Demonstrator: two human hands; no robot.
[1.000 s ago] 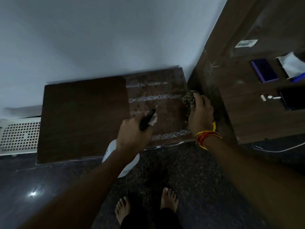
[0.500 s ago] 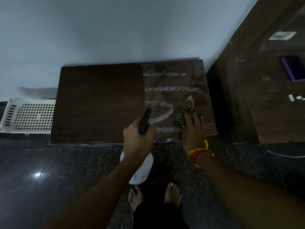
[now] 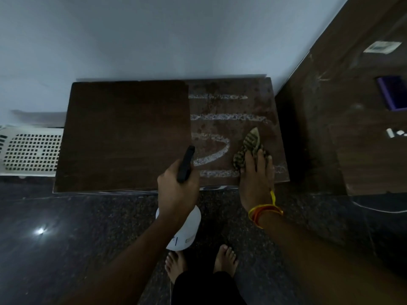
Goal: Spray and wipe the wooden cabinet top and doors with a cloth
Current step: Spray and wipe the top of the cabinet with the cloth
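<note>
The low wooden cabinet top [image 3: 123, 133] lies below me against the white wall. Its left part is dark and plain, and its right part [image 3: 229, 106] carries pale streaks of spray. My left hand [image 3: 176, 190] grips a white spray bottle [image 3: 185, 232] by its black trigger head [image 3: 186, 164], at the cabinet's front edge. My right hand [image 3: 255, 177] presses a striped, crumpled cloth [image 3: 248, 148] flat on the streaked part near the front right corner. The cabinet doors are out of sight from this angle.
A white perforated basket [image 3: 28, 150] stands left of the cabinet. A taller wooden desk [image 3: 352, 139] rises at the right, with a purple item [image 3: 391, 93] and small white bits on it. Dark speckled floor [image 3: 66, 238] and my bare feet [image 3: 200, 260] are below.
My right hand slid the cloth from the back right of the top toward the front edge. The view shifted, so the cabinet sits more centred. My left hand kept hold of the bottle.
</note>
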